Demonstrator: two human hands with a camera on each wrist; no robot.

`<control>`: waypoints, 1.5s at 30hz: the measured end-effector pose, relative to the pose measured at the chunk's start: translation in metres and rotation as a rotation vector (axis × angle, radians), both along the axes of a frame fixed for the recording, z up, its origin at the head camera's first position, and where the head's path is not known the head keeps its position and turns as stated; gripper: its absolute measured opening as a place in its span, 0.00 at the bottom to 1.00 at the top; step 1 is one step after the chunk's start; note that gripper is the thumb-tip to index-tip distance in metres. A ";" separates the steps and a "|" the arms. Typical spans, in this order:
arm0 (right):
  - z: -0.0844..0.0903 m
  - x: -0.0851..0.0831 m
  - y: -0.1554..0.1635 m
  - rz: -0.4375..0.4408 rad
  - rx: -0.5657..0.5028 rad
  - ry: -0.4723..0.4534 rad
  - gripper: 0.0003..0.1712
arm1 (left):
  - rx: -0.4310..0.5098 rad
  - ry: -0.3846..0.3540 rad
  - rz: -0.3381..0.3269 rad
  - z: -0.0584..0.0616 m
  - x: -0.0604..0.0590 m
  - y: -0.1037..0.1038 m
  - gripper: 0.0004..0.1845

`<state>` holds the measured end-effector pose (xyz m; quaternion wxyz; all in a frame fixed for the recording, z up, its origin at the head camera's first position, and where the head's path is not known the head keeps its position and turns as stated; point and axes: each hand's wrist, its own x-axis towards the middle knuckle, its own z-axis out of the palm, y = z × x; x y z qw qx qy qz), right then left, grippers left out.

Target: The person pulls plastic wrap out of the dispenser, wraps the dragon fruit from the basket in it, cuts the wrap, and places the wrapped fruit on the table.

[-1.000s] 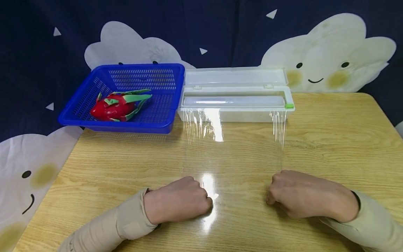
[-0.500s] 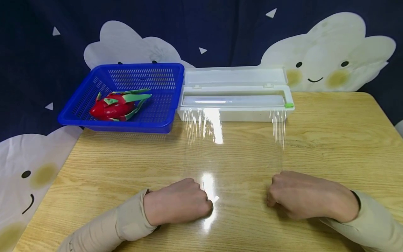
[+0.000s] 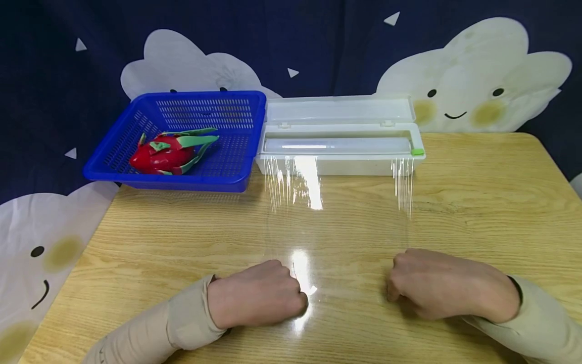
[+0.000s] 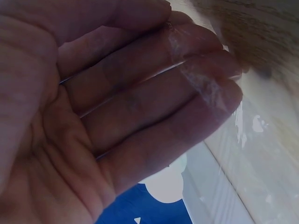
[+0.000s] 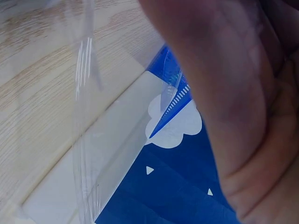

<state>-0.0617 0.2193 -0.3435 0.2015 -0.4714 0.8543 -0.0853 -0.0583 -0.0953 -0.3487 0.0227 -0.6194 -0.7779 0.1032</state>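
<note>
A sheet of clear plastic wrap [image 3: 310, 184] stretches from its roll [image 3: 337, 146] toward me, shiny and creased at both sides. The roll lies inside a white dispenser box [image 3: 336, 166] whose lid stands raised. My left hand [image 3: 259, 294] pinches the sheet's near left part; in the left wrist view, film clings to the fingertips [image 4: 227, 98] with the thumb against the index finger. On the other side my right hand [image 3: 450, 285] grips the near right part, its fingertips mostly hidden. Creased film [image 5: 83, 70] runs beside that hand in the right wrist view.
Left of the box, a blue plastic basket [image 3: 200, 183] holds a red dragon fruit [image 3: 163, 154] with green leaf tips. A green slider [image 3: 417, 151] sits at the box's right end. The wooden table [image 3: 491, 212] meets a dark blue cloud-print curtain [image 3: 336, 45] behind.
Both hands have drawn very slightly closer to me, keeping hold of the plastic wrap. Box and basket stay in place.
</note>
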 end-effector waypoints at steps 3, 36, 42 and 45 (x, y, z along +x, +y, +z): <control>0.000 0.001 0.000 -0.002 0.001 -0.009 0.31 | -0.002 -0.007 -0.001 0.000 0.001 0.000 0.19; -0.004 -0.003 0.005 -0.033 -0.086 0.036 0.14 | 0.015 0.051 0.099 -0.004 0.000 0.002 0.11; -0.004 -0.002 0.006 -0.056 -0.084 0.006 0.16 | 0.019 0.042 0.109 -0.004 -0.001 0.002 0.08; -0.004 -0.002 0.006 -0.056 -0.085 0.009 0.17 | 0.015 0.027 0.117 -0.004 -0.001 0.002 0.10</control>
